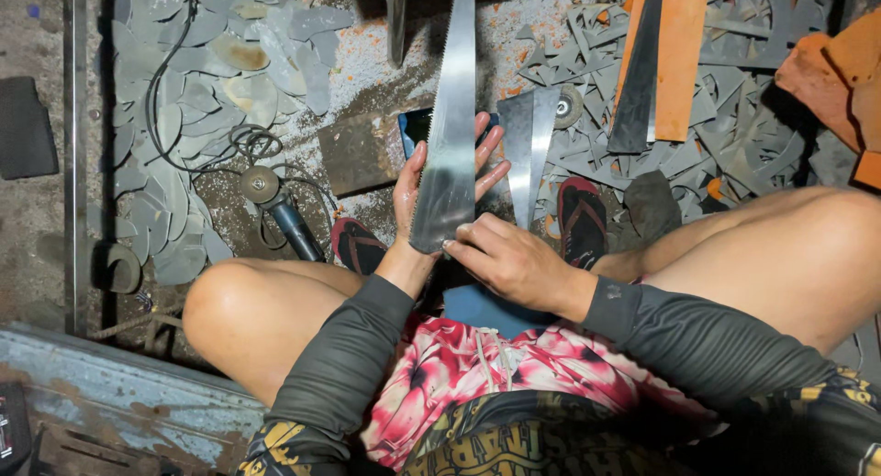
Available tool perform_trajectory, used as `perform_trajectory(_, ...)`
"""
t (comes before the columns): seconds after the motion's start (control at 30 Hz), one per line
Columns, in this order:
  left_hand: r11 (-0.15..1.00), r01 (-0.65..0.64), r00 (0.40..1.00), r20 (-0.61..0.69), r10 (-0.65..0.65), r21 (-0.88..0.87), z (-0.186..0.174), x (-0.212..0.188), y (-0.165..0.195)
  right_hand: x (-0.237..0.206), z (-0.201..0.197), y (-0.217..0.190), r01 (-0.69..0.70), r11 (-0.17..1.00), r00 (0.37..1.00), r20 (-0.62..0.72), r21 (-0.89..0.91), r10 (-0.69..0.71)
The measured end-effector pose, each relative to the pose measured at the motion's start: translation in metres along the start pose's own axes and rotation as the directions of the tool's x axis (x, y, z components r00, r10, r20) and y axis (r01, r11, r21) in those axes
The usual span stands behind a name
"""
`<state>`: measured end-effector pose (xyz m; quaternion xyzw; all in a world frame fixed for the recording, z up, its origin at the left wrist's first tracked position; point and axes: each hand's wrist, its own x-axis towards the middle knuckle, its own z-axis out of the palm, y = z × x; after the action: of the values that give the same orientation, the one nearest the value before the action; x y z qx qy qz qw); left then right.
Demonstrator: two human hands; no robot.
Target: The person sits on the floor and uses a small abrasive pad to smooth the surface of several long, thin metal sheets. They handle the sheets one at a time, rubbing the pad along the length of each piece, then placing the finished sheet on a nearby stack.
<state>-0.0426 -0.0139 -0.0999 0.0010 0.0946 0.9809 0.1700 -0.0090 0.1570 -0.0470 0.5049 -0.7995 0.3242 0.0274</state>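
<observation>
A long shiny saw blade (450,127) with teeth along its left edge points away from me, tapering toward the top of the view. My left hand (415,187) lies under it, palm up, fingers spread past both edges. My right hand (509,256) pinches the blade's wide near end at its right corner. I sit low with both knees apart, flip-flops on my feet either side of the blade.
An angle grinder (275,205) with a coiled cable lies on the floor at left. Piles of grey cut metal scraps (174,118) cover the left and right. Another tapered blade blank (529,145) and orange rusty strips (679,54) lie to the right.
</observation>
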Motion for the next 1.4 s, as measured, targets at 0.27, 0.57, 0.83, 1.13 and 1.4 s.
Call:
perform_trajectory(0.27, 0.979, 0.199, 0.976, -0.079, -0.202, -0.048, -0.013, -0.011, -0.019, 0.011, -0.034, 0.057, -0.182, 0.966, 0.956, -0.262, -0.186, 0.129)
perform_trajectory(0.57, 0.966, 0.256, 0.961, -0.112, -0.253, 0.018, -0.010, -0.008, -0.014, 0.014, -0.044, 0.016, -0.030, 0.972, 0.981, -0.193, -0.235, -0.016)
perform_trajectory(0.83, 0.909, 0.278, 0.959, -0.043, -0.279, 0.311, -0.004, -0.019, -0.016, 0.011, -0.054, 0.056, -0.143, 0.957, 0.933, -0.357, -0.251, 0.046)
perform_trajectory(1.13, 0.925, 0.353, 0.923, 0.110, -0.369, 0.142, 0.027, -0.028, -0.016, 0.017, -0.109, 0.086, -0.378, 0.894, 0.793, -0.583, -0.241, 0.178)
perform_trajectory(1.4, 0.929, 0.358, 0.921, -0.202, -0.334, 0.098, -0.001, -0.031, -0.005, 0.004, -0.051, 0.025, -0.047, 0.975, 0.976, -0.218, -0.217, -0.001)
